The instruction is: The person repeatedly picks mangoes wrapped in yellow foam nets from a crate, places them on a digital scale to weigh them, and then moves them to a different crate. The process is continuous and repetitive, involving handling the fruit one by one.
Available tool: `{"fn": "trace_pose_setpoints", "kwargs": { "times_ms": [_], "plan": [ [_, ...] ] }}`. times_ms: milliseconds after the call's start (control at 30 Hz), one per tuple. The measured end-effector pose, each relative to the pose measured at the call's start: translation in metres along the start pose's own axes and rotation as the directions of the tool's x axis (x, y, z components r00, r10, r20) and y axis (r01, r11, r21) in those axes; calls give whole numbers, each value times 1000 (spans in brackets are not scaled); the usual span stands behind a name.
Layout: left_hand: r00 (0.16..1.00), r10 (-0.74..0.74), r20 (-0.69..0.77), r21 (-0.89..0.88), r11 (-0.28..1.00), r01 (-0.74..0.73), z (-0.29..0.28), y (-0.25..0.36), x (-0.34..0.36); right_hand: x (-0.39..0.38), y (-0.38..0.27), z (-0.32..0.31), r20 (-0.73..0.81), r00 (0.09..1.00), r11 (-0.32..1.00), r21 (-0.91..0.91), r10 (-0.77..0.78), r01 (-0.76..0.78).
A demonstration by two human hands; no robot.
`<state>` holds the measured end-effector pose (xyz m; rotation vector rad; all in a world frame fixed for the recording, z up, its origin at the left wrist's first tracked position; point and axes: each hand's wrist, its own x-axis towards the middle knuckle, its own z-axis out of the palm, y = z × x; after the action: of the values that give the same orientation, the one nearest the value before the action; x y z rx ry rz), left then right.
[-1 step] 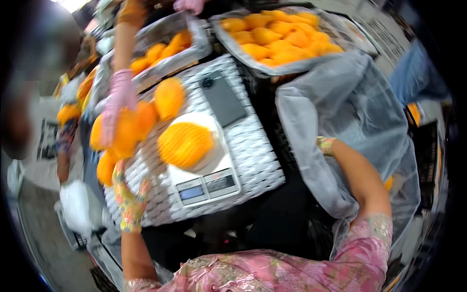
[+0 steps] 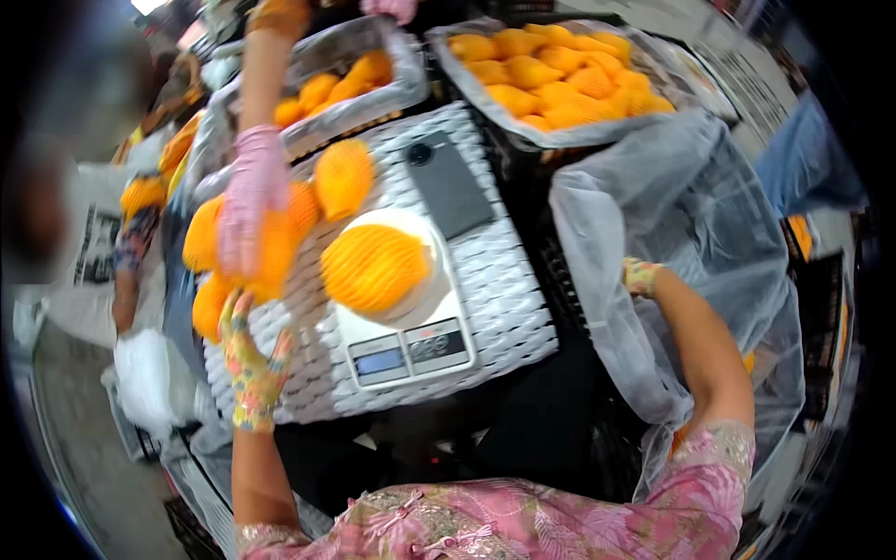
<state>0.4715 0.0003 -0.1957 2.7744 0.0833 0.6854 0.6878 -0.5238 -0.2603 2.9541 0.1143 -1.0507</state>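
My left hand (image 2: pixel 252 373), in a flowered glove, is open with thumb and fingers apart. Its fingertips are close by a cluster of yellow mangoes (image 2: pixel 207 308) in foam nets. A co-worker's pink-gloved hand (image 2: pixel 254 196) rests on that cluster. On the white kitchen scale (image 2: pixel 411 350) lies one netted mango (image 2: pixel 373 268); another mango (image 2: pixel 343 179) lies behind it. My right hand (image 2: pixel 642 277), gloved alike, reaches into a crate lined with clear plastic (image 2: pixel 597 201); the liner hides its fingers.
A dark phone (image 2: pixel 450 187) lies on the white woven mat (image 2: pixel 509 322) beside the scale. Behind the mat stand two lined crates of mangoes, one at the back right (image 2: pixel 560 79) and one at the back left (image 2: pixel 331 93). A person's blue-clad leg (image 2: pixel 810 154) is at the right.
The whole view has shifted a little, so the mat, scale and crates sit slightly farther right. Both my hands and the pink-gloved hand keep nearly the same places among the things.
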Motion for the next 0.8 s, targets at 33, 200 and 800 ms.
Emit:
{"fn": "trace_pose_setpoints", "kwargs": {
  "times_ms": [33,200,800],
  "plan": [
    [1000,12,-20,60,998,-11,-1,0,4,-6,-1,-16,-69,997,997,73,31,-26],
    [992,-82,-91,23,996,84,-15,-23,10,-3,-4,-88,-649,759,748,482,-45,457],
    [786,-536,309,370,829,420,15,20,75,-115,-325,-79,-237,629,664,-114,-740,739]
  ]
}}
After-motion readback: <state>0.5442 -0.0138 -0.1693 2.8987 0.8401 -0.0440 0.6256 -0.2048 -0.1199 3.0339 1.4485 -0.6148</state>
